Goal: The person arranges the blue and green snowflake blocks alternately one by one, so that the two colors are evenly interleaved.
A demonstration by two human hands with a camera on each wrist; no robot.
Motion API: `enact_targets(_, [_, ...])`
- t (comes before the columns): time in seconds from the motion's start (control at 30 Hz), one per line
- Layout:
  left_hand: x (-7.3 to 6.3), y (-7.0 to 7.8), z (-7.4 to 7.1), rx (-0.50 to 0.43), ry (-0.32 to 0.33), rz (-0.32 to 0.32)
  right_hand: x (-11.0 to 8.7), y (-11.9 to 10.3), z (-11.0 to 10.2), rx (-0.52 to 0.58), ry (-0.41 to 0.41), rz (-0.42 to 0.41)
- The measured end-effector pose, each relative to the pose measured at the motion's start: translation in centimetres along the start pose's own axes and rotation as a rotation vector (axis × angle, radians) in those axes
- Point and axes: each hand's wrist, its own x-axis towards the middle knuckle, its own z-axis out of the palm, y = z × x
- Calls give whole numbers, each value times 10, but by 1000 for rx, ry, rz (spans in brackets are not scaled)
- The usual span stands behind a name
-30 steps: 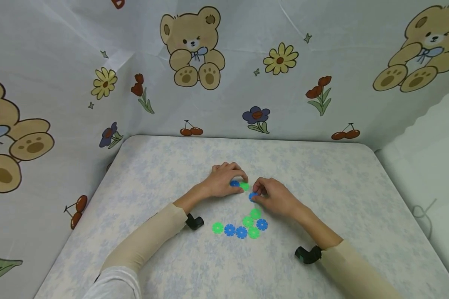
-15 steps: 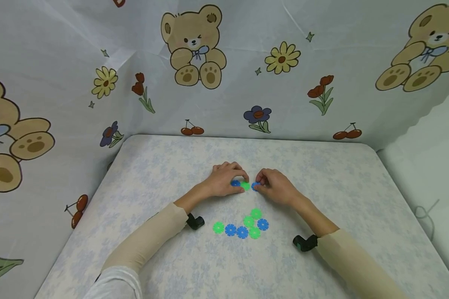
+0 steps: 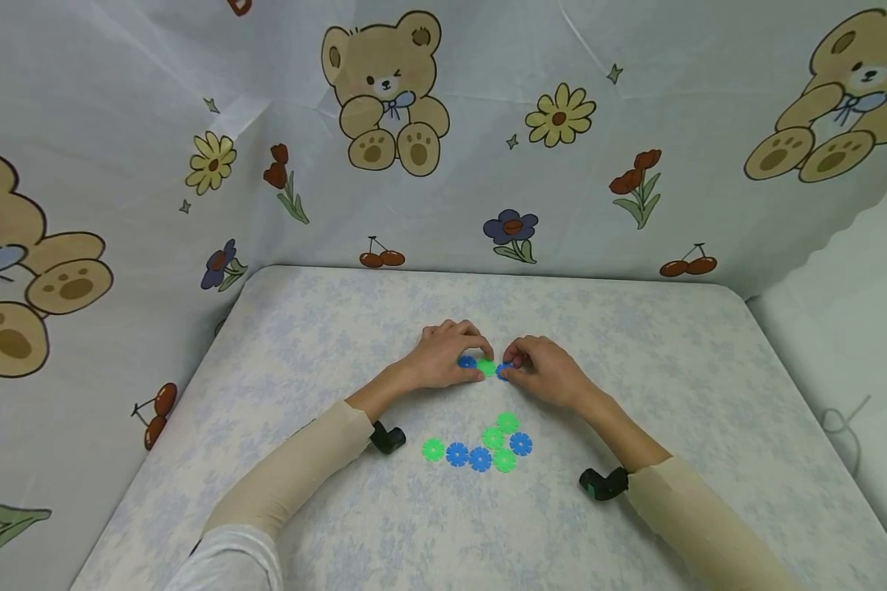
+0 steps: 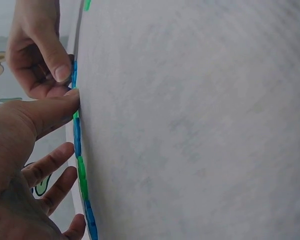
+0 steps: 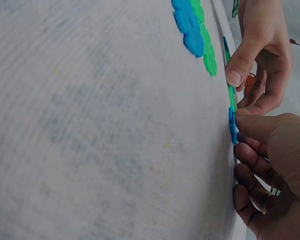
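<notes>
Arms [image 3: 288, 476] slant inward, left hand [image 3: 445, 356] with fingers curved, right hand [image 3: 547, 373] pinching just beside it.

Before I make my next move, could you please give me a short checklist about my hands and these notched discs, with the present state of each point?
1. Left hand holds the green notched disc at the end of the row: ok.
2. Right hand pinches a blue notched disc: ok.
3. Blue disc brought right beside the green one: ok.
4. Their notches engaged: cannot tell; the meeting place is too small to judge.
5. Colours alternate along the row, the pinched disc included: ok, by the left wrist view.
6. The other seven discs, four green and three blue, lie away from both hands: ok.
</notes>
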Motion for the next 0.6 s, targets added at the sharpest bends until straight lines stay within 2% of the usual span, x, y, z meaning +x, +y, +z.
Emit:
enact_targets(0.17, [2,1,1,-9,-6,-1,-6,0,1,-5,39,-21])
enact_targets(0.33, [3,1,3,-3,-12,11,-27,-15,4,-53,76,-66])
enact_targets(0.47, [3,-1,3,1,-4,10,-45,-43,11,-76,27,-138])
enact_targets(0.6, [3,-3,3,-12,-5,6,-55,-68,23,-49,-63,-191])
